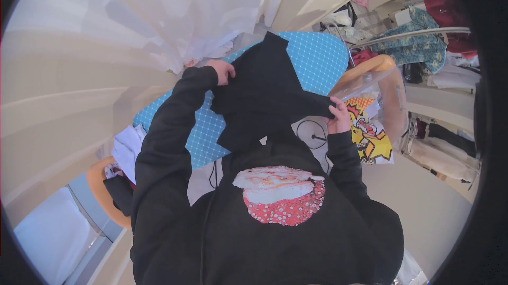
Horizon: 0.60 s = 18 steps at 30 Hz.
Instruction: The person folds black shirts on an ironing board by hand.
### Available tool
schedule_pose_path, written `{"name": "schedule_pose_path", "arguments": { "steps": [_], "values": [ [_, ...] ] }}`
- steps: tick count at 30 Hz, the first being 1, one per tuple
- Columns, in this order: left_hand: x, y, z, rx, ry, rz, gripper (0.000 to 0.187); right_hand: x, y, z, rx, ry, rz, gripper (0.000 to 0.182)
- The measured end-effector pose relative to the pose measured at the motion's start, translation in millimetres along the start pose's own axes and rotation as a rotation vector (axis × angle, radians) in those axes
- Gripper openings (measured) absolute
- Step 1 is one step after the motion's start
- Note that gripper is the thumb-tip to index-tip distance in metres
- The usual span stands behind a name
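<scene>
A black garment point(264, 79) lies spread over a blue ironing board point(320, 60) with a white grid pattern. My left hand point(222, 72) pinches the garment's left edge, fingers closed on the cloth. At the right, my right hand point(338, 116) grips the end of a stretched part of the same garment, thumb and fingers pressed together. The near part of the garment meets my black sweatshirt, and the border between them is hard to tell.
An orange-framed chair point(380, 64) with a colourful printed item point(370, 137) stands at the right. Racks of clothes, including a teal patterned garment point(418, 44), are behind it. White curtains point(143, 10) hang ahead. Folded light cloth point(128, 150) lies at the left.
</scene>
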State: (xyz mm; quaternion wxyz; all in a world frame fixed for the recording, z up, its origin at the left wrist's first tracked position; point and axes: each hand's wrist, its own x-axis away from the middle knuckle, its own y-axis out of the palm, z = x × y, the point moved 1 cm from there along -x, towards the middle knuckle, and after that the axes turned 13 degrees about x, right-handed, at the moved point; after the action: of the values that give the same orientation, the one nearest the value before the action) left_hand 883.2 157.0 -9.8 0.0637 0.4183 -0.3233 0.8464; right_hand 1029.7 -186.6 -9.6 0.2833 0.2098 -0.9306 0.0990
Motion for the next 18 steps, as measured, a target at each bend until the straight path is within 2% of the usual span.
{"name": "schedule_pose_path", "arguments": {
  "steps": [4, 7, 10, 13, 16, 18],
  "values": [
    [-15, 13, -30, -0.003, 0.013, 0.092, 0.028, -1, -7, 5, -0.009, -0.028, -0.047, 0.018],
    [-13, 26, -37, 0.018, 0.138, 0.199, 0.027, -5, -10, 17, 0.093, 0.035, -0.012, 0.015],
    [-12, 42, -38, 0.014, 0.228, 0.162, 0.037, -3, -10, 17, 0.049, 0.045, -0.062, 0.015],
    [-10, 55, -32, -0.029, 0.232, 0.136, 0.05, -8, -14, 23, 0.059, -0.113, -0.144, 0.017],
    [0, 53, -13, -0.144, 0.235, 0.117, 0.046, -12, -19, 23, 0.073, -0.241, -0.366, 0.014],
    [3, 50, -9, -0.143, 0.274, 0.228, 0.039, -13, -25, 24, 0.014, -0.301, -0.524, 0.012]
  ]
}}
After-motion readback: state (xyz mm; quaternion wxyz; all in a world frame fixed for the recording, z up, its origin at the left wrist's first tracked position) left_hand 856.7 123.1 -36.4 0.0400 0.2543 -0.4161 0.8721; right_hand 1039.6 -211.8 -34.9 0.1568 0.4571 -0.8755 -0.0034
